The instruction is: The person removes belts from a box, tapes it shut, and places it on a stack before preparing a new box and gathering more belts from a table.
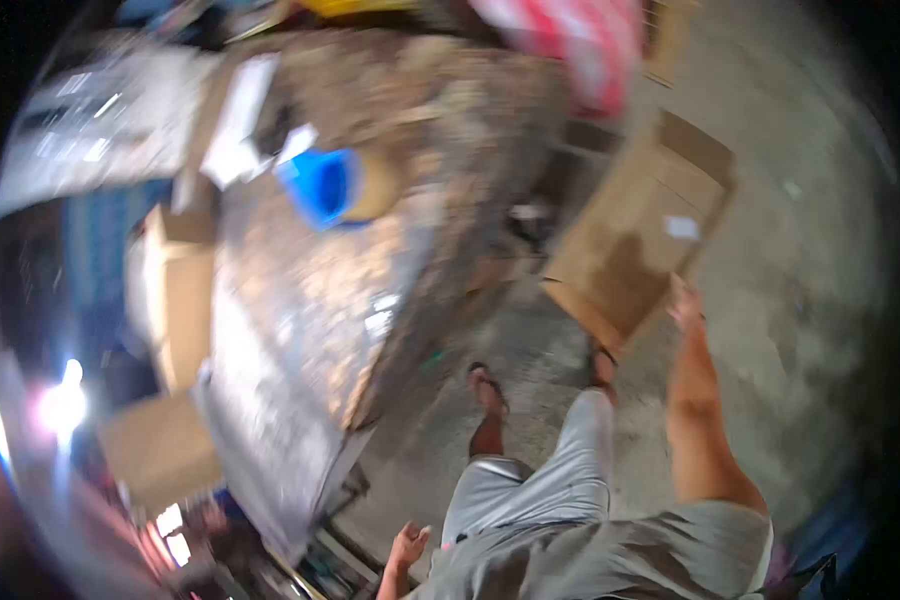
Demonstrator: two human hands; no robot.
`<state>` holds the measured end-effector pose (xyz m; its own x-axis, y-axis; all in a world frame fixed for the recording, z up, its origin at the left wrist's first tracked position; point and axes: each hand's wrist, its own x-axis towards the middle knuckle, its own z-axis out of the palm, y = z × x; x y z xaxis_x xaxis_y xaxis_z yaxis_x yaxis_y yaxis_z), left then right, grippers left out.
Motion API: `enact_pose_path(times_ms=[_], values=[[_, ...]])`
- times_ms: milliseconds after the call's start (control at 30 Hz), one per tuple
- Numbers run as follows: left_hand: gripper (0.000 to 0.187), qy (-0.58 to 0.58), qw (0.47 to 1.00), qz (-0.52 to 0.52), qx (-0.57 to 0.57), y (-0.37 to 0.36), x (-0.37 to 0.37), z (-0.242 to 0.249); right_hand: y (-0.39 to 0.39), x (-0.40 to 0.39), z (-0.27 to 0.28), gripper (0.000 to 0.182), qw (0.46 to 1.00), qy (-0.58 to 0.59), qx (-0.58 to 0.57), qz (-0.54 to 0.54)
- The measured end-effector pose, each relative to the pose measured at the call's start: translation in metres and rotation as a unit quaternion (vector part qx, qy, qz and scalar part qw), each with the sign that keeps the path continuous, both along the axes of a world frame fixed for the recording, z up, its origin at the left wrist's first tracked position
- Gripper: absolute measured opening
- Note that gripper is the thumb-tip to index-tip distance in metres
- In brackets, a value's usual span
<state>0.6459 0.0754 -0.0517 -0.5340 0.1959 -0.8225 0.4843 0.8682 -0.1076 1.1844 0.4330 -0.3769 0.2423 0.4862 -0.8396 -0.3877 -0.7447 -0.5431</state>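
A large brown cardboard box (630,225) with a small white label hangs at the right, tilted, its flaps partly unfolded. My right hand (683,302) is closed on the near right edge of this box, arm stretched forward. Low in the view, my left hand (410,543) is held near my waist, fingers bent and somewhat apart, with nothing seen in it. A blue container (317,187) lies tipped on the worktable (300,290), beside a round tan opening or lid. The picture is blurred by motion.
White paper pieces (240,125) lie on the table's far left part. More cardboard boxes (165,450) stand along its left side. A red and white striped bag (580,45) is at the top. Concrete floor (800,270) extends at the right. A bright lamp (62,405) glows at left.
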Motion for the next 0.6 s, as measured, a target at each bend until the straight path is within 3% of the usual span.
enact_pose_path(times_ms=[33,100,200,233,267,300,333,367,400,433,467,600], values=[[0.065,-0.011,1.0,-0.016,0.002,0.007,0.01,0.006,-0.007,0.004,-0.005,0.083,0.995,0.089,-0.004,-0.053],[0.066,-0.03,0.999,-0.015,0.028,0.027,0.022,0.02,-0.02,-0.013,0.047,0.085,1.0,-0.012,-0.019,0.019],[0.06,-0.07,0.987,0.048,0.14,0.059,0.014,0.041,-0.074,-0.002,0.024,0.079,0.972,-0.154,-0.095,0.152],[0.058,-0.069,0.976,0.048,0.2,0.069,0.002,0.047,-0.086,-0.011,0.059,0.076,0.96,-0.183,-0.079,0.195],[0.055,-0.065,0.962,0.05,0.262,0.085,-0.006,0.044,-0.091,-0.006,0.048,0.073,0.958,-0.171,-0.112,0.203],[0.047,-0.039,0.95,0.051,0.305,0.101,-0.025,0.056,-0.098,-0.019,0.081,0.07,0.956,-0.165,-0.15,0.192],[0.039,0.018,0.937,-0.03,0.347,0.116,-0.052,0.067,-0.107,-0.024,0.102,0.069,0.944,-0.164,-0.173,0.228],[0.033,0.045,0.924,-0.002,0.379,0.129,-0.085,0.074,-0.121,-0.027,0.105,0.068,0.955,-0.149,-0.187,0.174],[0.032,0.111,0.889,-0.059,0.44,0.136,-0.132,0.071,-0.131,-0.038,0.123,0.065,0.951,-0.169,-0.201,0.163],[0.032,0.199,0.829,-0.179,0.491,0.159,-0.174,0.087,-0.138,-0.046,0.136,0.064,0.939,-0.187,-0.219,0.186],[0.035,0.262,0.798,-0.236,0.488,0.182,-0.217,0.103,-0.145,-0.056,0.149,0.062,0.926,-0.206,-0.239,0.206],[0.057,0.411,0.699,-0.267,0.521,0.283,-0.395,0.122,-0.154,-0.12,0.205,0.058,0.9,-0.283,-0.259,0.205]])
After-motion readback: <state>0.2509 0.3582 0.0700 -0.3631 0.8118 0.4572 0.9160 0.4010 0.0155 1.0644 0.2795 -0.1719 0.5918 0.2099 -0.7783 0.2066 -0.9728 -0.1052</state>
